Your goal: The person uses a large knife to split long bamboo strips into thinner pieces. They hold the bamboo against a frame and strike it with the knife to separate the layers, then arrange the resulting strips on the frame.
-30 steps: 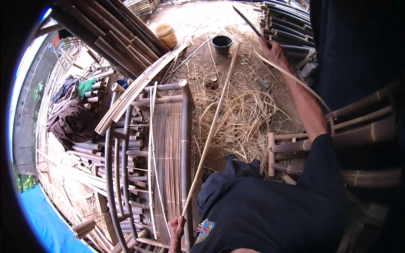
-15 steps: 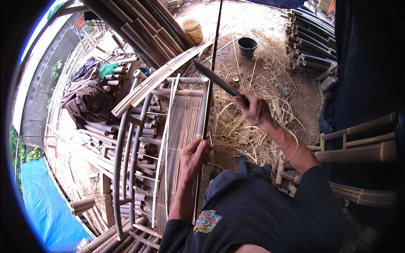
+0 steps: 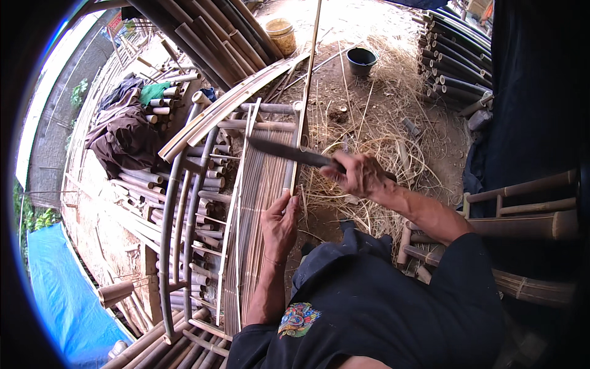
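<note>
My right hand [image 3: 359, 174] is closed around the handle of a long dark-bladed knife [image 3: 279, 149]. The blade points left over the bench and crosses a long thin bamboo strip [image 3: 312, 64]; whether it touches the strip I cannot tell. My left hand [image 3: 280, 229] pinches the strip between thumb and fingers, nearer to me than the blade. The strip runs away from me past the top of the view. Below lies a bamboo bench with a slatted seat [image 3: 255, 190], and my left forearm is over its right side.
Split bamboo lengths [image 3: 230, 107] lie across the bench's far left corner. Shavings [image 3: 393, 147] litter the dirt floor at right. A black bucket [image 3: 361, 61] and a yellowish bucket [image 3: 281, 37] stand farther off. Stacked bamboo poles [image 3: 455, 61] are at far right; another bamboo bench [image 3: 522, 226] stands at right.
The knife has swung down and left, from pointing up and away to lying across the strip. The strip's visible face has turned from dark to paler. My left hand stays nearly in place.
</note>
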A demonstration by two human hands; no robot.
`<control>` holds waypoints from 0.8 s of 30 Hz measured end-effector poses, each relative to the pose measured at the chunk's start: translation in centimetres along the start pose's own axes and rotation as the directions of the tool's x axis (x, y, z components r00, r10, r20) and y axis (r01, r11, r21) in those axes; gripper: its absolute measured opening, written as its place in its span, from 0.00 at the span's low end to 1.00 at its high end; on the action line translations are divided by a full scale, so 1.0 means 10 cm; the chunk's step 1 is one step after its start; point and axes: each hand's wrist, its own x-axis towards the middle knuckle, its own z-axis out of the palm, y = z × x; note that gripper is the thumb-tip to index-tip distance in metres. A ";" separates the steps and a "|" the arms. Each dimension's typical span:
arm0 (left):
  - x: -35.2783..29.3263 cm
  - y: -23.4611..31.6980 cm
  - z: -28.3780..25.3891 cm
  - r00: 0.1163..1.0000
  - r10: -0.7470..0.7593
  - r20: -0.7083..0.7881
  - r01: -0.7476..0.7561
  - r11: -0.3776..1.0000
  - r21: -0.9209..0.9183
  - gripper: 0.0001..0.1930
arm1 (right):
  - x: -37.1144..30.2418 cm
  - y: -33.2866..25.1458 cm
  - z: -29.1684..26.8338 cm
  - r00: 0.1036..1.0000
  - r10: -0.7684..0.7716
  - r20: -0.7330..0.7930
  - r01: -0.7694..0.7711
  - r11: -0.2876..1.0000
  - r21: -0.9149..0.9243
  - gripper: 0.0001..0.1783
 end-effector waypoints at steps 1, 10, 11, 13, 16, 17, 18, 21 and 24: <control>-0.02 -0.01 -0.01 1.000 -0.010 -0.001 0.010 1.000 0.014 0.15 | -0.03 0.00 0.02 0.987 -0.158 -0.009 0.157 0.986 -0.048 0.37; -0.34 -0.03 -0.05 0.997 -0.068 0.042 0.065 0.995 0.076 0.14 | 0.05 0.32 -0.02 0.980 -0.192 -0.061 0.186 0.979 -0.085 0.38; -0.34 -0.01 -0.04 0.996 -0.073 0.058 0.067 0.993 0.101 0.14 | 0.06 0.40 0.01 0.936 -0.329 -0.128 0.309 0.939 -0.151 0.37; -0.42 -0.07 -0.05 0.998 -0.014 0.069 0.004 0.990 0.138 0.14 | 0.18 0.53 -0.05 0.948 -0.204 -0.243 0.180 0.976 -0.120 0.36; -0.51 -0.27 -0.10 0.994 0.018 0.104 -0.036 0.984 0.172 0.14 | 0.29 0.60 -0.28 0.974 -0.013 -0.227 -0.012 0.994 -0.104 0.36; -0.53 -0.31 -0.12 0.998 0.002 0.068 -0.012 0.990 0.143 0.13 | 0.22 0.50 -0.29 0.992 -0.039 -0.121 0.029 0.996 -0.084 0.36; -0.52 -0.30 -0.12 0.998 0.005 0.066 -0.014 0.989 0.146 0.12 | 0.10 0.42 -0.26 0.998 -0.055 -0.016 0.054 0.997 -0.058 0.37; -0.54 -0.18 -0.12 0.998 0.022 0.067 -0.032 0.986 0.162 0.12 | 0.04 0.47 -0.11 0.978 -0.144 -0.149 0.125 0.983 -0.132 0.37; -0.57 -0.23 -0.13 0.993 0.053 0.101 -0.075 0.972 0.225 0.12 | 0.14 0.69 -0.11 0.938 0.107 -0.331 -0.085 0.993 0.079 0.38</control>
